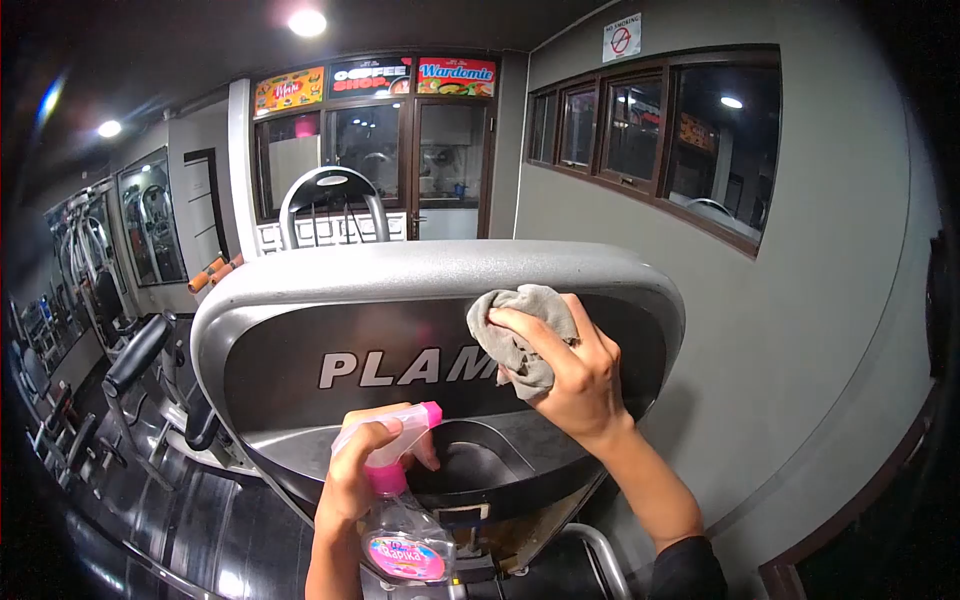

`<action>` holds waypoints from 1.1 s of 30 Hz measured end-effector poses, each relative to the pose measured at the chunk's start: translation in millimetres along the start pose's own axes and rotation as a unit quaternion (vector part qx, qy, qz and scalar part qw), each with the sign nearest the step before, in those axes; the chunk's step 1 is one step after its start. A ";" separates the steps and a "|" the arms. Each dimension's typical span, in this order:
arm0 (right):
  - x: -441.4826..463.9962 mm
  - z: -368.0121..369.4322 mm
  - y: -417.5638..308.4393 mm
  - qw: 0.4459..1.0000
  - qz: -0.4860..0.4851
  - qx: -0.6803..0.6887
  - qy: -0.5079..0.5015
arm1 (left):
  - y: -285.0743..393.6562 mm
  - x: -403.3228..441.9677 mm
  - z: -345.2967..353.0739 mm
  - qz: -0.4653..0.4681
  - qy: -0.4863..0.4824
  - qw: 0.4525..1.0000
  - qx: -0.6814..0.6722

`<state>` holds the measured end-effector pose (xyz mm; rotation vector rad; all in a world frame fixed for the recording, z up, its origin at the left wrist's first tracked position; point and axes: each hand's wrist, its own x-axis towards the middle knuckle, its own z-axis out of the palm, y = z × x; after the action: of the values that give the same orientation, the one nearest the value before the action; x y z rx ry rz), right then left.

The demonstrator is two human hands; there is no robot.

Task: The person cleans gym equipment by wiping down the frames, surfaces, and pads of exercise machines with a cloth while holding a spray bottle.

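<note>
My right hand [580, 370] grips a crumpled grey cloth [520, 325] and presses it against the dark panel [290, 340] of a gym machine, covering the end of its "PLAM..." lettering. In my left hand [355, 460] is a clear spray bottle [405, 520] with a pink collar and nozzle tip and a pink "Rapika" label. The bottle stands upright in front of the machine's lower ledge, its nozzle pointing right. A rounded silver frame [430, 268] borders the panel. Beside the nozzle, a round recess [475, 465] is set into the ledge.
A grey wall [830, 300] with windows stands close on the right. Other exercise machines [150, 390] line the left side on a dark, shiny floor [230, 540]. Another machine's arched silver frame [333, 190] rises behind the panel, before a glass door [450, 165].
</note>
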<state>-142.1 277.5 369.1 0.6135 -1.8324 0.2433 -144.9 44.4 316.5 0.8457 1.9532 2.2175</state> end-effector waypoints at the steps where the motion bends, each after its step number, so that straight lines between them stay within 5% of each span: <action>1: 1.7 0.1 -0.6 1.000 0.003 -0.004 0.002 | -1.9 -0.1 -0.6 0.001 0.001 1.000 0.003; 8: 13.1 -35.1 0.9 0.984 0.166 0.000 0.060 | -2.7 3.1 0.5 0.007 0.017 0.996 -0.083; 15: 42.3 -4.5 -9.0 0.997 0.065 0.039 0.020 | 24.8 2.6 3.3 0.015 0.043 0.998 -0.052; 21: 41.5 -38.5 7.7 0.984 0.179 0.012 -0.020 | 41.2 5.8 -7.5 0.070 0.074 0.994 -0.031; 29: 45.3 0.8 -7.5 0.998 0.046 0.022 0.027 | 60.0 27.2 -13.2 0.081 0.113 0.990 -0.015; 33: 39.6 -19.2 -2.6 0.991 0.105 0.072 0.035 | 70.8 36.7 -18.0 0.098 0.095 0.990 0.020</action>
<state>-134.2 272.5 412.2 0.5036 -1.8227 0.5351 -162.7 29.3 394.8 0.8989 2.0869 2.4594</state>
